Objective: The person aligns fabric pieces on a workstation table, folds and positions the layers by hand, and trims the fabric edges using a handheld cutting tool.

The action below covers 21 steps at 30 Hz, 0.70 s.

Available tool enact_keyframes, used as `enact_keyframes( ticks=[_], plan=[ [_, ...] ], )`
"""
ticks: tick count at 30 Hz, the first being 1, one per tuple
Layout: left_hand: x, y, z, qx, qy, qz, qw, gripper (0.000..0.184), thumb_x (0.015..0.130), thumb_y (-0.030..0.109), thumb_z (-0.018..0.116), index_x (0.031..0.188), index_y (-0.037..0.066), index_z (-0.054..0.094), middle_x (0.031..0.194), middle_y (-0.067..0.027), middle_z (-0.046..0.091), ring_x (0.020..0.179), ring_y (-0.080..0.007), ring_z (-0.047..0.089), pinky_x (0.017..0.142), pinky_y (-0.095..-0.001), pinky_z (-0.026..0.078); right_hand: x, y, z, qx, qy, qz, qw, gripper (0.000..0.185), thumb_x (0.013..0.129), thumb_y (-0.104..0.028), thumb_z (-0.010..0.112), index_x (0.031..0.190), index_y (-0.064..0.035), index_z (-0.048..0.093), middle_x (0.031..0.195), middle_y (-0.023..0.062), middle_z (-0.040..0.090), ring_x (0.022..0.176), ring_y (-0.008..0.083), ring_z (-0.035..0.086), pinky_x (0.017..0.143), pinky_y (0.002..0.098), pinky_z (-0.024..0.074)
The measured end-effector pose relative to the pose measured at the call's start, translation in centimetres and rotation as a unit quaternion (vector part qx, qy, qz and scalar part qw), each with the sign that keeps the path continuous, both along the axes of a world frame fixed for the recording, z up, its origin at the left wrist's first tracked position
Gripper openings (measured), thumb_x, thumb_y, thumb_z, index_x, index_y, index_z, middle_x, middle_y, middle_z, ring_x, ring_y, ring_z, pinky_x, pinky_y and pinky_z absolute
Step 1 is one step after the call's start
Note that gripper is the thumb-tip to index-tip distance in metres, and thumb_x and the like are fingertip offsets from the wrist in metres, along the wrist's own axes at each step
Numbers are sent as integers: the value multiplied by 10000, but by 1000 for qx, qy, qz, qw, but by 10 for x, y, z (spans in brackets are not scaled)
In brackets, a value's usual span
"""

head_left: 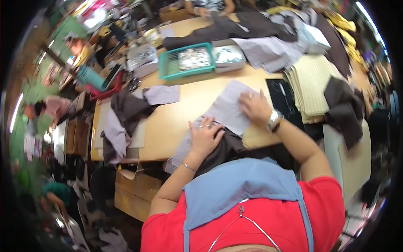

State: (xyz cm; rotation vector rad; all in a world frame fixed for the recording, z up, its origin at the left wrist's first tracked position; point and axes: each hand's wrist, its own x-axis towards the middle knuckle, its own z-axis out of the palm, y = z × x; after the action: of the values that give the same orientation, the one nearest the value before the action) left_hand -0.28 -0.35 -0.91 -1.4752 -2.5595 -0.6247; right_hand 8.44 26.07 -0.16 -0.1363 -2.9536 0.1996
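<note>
A light grey fabric piece [230,105] lies on the table in front of me, joined or overlapping with dark brown fabric [224,147] that hangs toward my lap. My left hand [205,136], with rings on it, rests flat with its fingers spread where the grey and dark cloth meet. On the right part of the grey cloth, my right hand [255,106] presses down, fingers slightly bent, apart and a little blurred. A watch [275,120] is on that wrist.
The wooden table [172,126] carries a teal basket [166,69] of small white pieces, a box [228,59], stacked cream cloth [308,88], and scissors-like tools on a dark mat [277,98]. Dark and grey garment parts [126,113] lie left. Other people work around.
</note>
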Motion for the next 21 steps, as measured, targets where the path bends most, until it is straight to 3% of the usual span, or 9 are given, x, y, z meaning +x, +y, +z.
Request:
enact_keyframes(
  ticks=[1,4,9,13,14,17,18,19,21],
  plan=[
    [1,-1,-2,2,-1,-4,1000,269,896,414,650,1102,251,705,1337,-37,582,1316,-276,488,1036,-782,171,8,-20,9,-56,-62,51,995,439,961,-367,513,1350,-165,531,1413,78,506,1343,267,444,1070,692,252],
    [1,-3,-5,6,-5,3,1000,267,897,425,646,1097,262,713,1313,-37,601,1320,-273,484,1034,-785,172,31,-67,13,-80,-57,164,982,546,962,-431,510,1432,-157,461,1496,82,440,1398,264,387,1099,656,244],
    [2,-1,0,-4,-17,2,1000,268,896,426,650,1094,262,725,1309,-40,610,1310,-274,491,1047,-773,166,31,-39,10,-71,-65,53,994,601,954,-427,532,1465,-131,422,1544,88,389,1429,296,350,1115,639,239],
    [1,-5,5,-7,13,53,998,532,831,530,688,1271,239,622,1406,-81,532,1342,-299,454,1046,-752,188,12,20,1,-21,-37,-74,996,630,966,-507,466,1464,-124,415,1555,74,374,1439,286,334,1124,661,208],
    [4,-6,11,-37,71,103,991,680,795,582,700,1332,187,561,1415,-106,509,1337,-327,446,1059,-669,273,6,32,0,-6,-39,-108,993,638,966,-521,459,1463,-123,416,1554,71,377,1439,290,334,1125,664,205],
    [-9,-16,10,-19,-31,95,995,773,766,644,691,1351,155,564,1389,-130,518,1332,-343,428,1019,-599,360,-8,35,-5,-18,-38,-134,990,738,937,-600,471,1450,-72,414,1532,133,391,1430,319,342,1118,671,203],
    [-11,-17,18,-38,7,82,996,586,822,530,707,1216,102,640,1238,-165,607,1172,-342,558,920,-477,459,-10,22,-1,-36,-40,-122,991,765,928,-613,482,1446,-55,413,1521,156,398,1419,331,355,1125,645,223],
    [-17,-21,16,-13,-90,65,994,482,848,448,707,1156,81,649,1160,-150,629,1093,-307,589,879,-432,474,-10,9,3,-52,-41,-112,991,792,918,-626,493,1442,-38,412,1510,179,405,1409,343,368,1131,619,242],
    [-24,-22,6,30,-286,24,958,281,901,285,708,1034,41,666,1003,-120,673,934,-237,650,797,-340,504,5,-24,14,-252,-26,46,966,871,887,-635,550,1445,12,379,1467,233,430,1329,382,433,1134,542,255]
  ],
)
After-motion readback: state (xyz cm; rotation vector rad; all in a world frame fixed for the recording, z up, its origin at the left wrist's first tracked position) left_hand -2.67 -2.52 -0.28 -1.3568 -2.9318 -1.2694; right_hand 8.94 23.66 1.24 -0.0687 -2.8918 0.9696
